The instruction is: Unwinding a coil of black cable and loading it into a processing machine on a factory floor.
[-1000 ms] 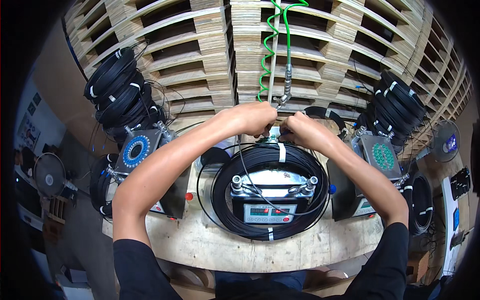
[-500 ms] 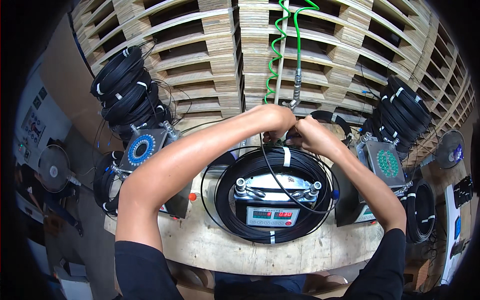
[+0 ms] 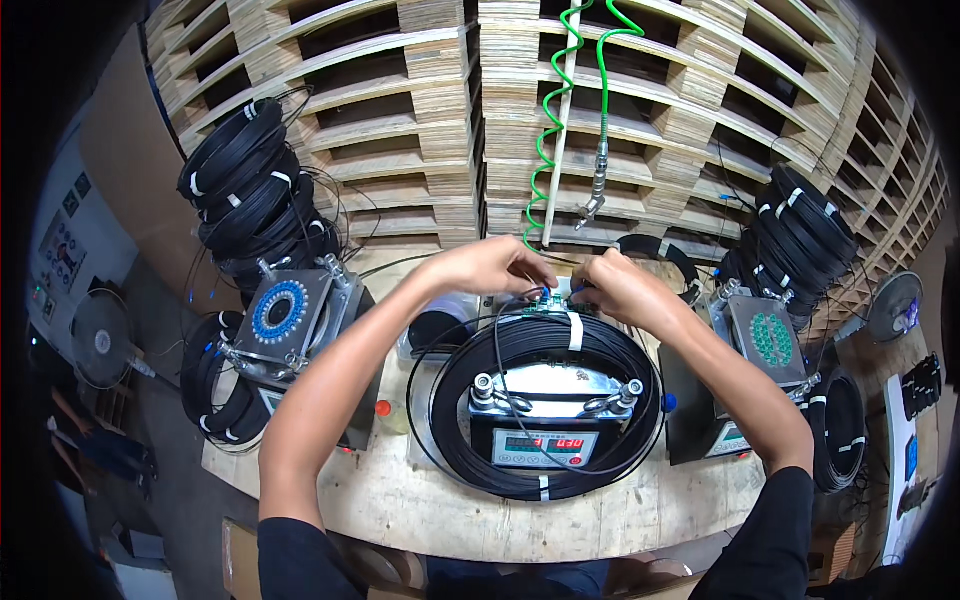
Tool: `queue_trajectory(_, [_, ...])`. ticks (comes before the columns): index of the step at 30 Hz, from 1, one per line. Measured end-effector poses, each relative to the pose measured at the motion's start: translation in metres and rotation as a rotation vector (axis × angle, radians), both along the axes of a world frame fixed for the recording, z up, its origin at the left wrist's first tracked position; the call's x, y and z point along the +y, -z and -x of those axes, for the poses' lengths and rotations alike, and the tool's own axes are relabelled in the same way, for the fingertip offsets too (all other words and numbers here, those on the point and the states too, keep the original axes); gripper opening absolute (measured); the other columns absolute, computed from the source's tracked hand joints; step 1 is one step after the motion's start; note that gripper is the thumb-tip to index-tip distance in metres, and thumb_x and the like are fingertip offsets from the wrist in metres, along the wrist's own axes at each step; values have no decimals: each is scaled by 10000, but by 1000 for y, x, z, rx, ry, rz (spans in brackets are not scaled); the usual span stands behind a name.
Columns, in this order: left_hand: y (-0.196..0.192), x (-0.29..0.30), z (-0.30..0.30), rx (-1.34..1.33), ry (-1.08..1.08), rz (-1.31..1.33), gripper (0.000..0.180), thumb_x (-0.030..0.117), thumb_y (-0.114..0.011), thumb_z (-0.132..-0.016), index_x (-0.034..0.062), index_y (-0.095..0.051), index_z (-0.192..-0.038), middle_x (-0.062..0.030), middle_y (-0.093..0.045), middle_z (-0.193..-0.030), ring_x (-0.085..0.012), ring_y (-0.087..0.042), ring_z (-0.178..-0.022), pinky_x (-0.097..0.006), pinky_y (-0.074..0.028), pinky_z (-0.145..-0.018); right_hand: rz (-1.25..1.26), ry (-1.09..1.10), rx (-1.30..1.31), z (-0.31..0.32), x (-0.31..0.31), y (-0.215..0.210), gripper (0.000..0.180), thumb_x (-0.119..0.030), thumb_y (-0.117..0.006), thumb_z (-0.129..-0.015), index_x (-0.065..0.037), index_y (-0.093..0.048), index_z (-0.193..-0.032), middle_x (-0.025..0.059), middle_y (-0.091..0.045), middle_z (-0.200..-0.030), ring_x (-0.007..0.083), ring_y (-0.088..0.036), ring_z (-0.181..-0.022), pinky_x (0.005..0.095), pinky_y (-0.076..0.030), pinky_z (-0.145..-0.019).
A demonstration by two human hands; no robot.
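A coil of black cable [image 3: 462, 440] with white ties rings a metal machine [image 3: 545, 390] with a lit display. At its far side are small green fittings [image 3: 556, 304]. My left hand [image 3: 505, 268] reaches there, its fingertips closed on a blue-tipped cable end [image 3: 544, 294]; a loose loop of thin black cable runs down from it. Right beside it, my right hand [image 3: 615, 285] is closed in a pinch over the fittings' right end. Its fingers mostly hide what they hold, though a bit of blue shows there.
Two similar machines stand left [image 3: 285, 315] with blue fittings and right [image 3: 765, 335] with green ones. Stacks of black cable coils [image 3: 250, 190] rise behind both. An air gun [image 3: 597, 185] hangs from a green hose before wooden pallets [image 3: 430, 120]. A red-capped bottle [image 3: 390, 412] stands on the table.
My left hand has moved left and lower, uncovering the fittings and the air gun's tip. The loose cable loop has shifted left over the machine. My right hand stays nearly in place.
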State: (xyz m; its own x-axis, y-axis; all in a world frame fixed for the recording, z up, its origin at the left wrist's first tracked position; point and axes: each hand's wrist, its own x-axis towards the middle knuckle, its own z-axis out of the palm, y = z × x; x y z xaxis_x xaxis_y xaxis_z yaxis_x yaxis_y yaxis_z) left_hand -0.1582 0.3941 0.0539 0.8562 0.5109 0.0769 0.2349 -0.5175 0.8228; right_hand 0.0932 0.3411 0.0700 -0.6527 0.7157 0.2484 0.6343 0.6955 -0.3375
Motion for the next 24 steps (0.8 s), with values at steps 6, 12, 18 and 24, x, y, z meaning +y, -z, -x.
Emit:
queue_trajectory(6, [8,-27,-13,-95,-275,-245,192,107,-810,-813,0,-760,-965,-172,-740,-810,-170,-710,-715,-332,-538,-661,99,17,-274,14,8,-13,278,-16,-715,-818,4,-673,-1092,244,-693,-851,429,-675,-841,486,-540,-728])
queue_trajectory(12, [19,-30,-10,-198,-336,-343,199,98,-817,-793,1,-760,-957,-195,-727,-785,-231,-706,-648,-355,-539,-631,181,36,-453,26,5,-27,314,33,-676,-781,-18,-687,-1090,226,-713,-936,408,-676,-922,488,-547,-773])
queue_trajectory(18, [29,-29,-8,-327,-320,-234,207,75,-822,-774,5,-759,-958,-208,-714,-770,-249,-708,-648,-358,-537,-625,230,77,-342,26,2,-27,196,-42,-725,-824,-3,-677,-1010,202,-719,-955,418,-670,-924,472,-539,-776])
queue_trajectory(24, [8,-29,-9,-144,-256,-329,195,83,-826,-769,-24,-730,-900,-222,-704,-790,-317,-705,-693,-385,-529,-641,341,10,-145,10,13,-23,258,-141,-755,-877,82,-636,-923,182,-682,-726,246,-710,-659,353,-541,-591])
